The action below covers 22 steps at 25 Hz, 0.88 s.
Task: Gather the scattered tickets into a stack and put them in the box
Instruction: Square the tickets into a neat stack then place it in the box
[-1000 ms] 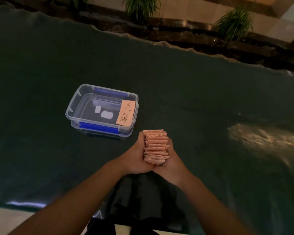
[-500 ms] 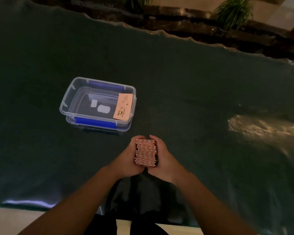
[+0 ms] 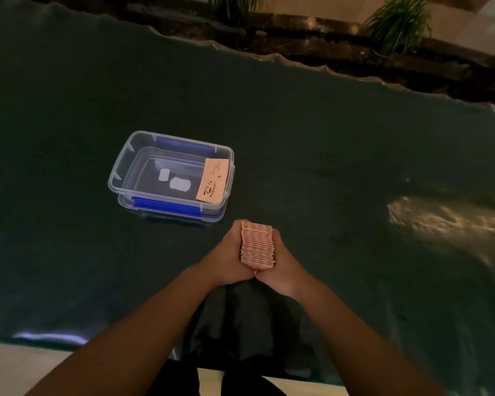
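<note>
A thick stack of pink tickets stands on edge on the dark green table cloth, squared up between my palms. My left hand presses its left side and my right hand presses its right side, wrists touching below it. The clear plastic box with blue clips sits just beyond and to the left of my hands. One pink ticket leans inside the box against its right wall.
The dark green cloth covers the whole table, with a bright light patch at the right. Potted plants and a dark ledge stand beyond the far edge. The near table edge runs just below my forearms.
The ragged, fanned stack has been pressed into a neat, even block between my hands. The hands stay in about the same place in front of the box.
</note>
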Tool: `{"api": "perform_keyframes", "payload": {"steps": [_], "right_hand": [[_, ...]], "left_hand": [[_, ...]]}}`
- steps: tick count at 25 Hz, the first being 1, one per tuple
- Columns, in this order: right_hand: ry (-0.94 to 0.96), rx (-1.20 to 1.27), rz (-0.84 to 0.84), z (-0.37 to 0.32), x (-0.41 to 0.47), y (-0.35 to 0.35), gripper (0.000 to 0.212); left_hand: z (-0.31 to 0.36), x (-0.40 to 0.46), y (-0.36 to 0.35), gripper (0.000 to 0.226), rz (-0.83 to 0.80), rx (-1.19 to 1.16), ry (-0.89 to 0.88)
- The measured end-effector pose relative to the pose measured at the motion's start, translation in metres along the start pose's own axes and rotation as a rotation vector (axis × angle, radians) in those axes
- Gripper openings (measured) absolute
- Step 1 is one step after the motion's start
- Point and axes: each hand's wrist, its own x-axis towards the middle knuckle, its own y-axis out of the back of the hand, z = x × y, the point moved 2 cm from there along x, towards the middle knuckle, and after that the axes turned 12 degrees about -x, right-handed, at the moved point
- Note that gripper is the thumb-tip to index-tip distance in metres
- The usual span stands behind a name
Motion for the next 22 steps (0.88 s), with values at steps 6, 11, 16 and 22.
{"api": "perform_keyframes", "payload": {"steps": [6, 11, 16, 22], "right_hand": [[-0.015, 0.175, -0.025, 0.013, -0.009, 0.012, 0.09], [-0.089, 0.511, 0.033, 0.027, -0.029, 0.019, 0.105], [-0.083, 0.843, -0.017, 0.034, -0.04, 0.017, 0.093], [-0.055, 0.658, 0.146, 0.044, -0.043, 0.04, 0.082]], "left_hand": [[0.008, -0.003, 0.002, 0.092, -0.005, -0.112, 0.06], [0.022, -0.005, -0.008, 0.103, 0.071, -0.428, 0.155], [0.034, -0.006, -0.024, 0.079, -0.104, -0.637, 0.131], [0.025, 0.002, -0.002, 0.1, -0.087, -0.483, 0.144]]}}
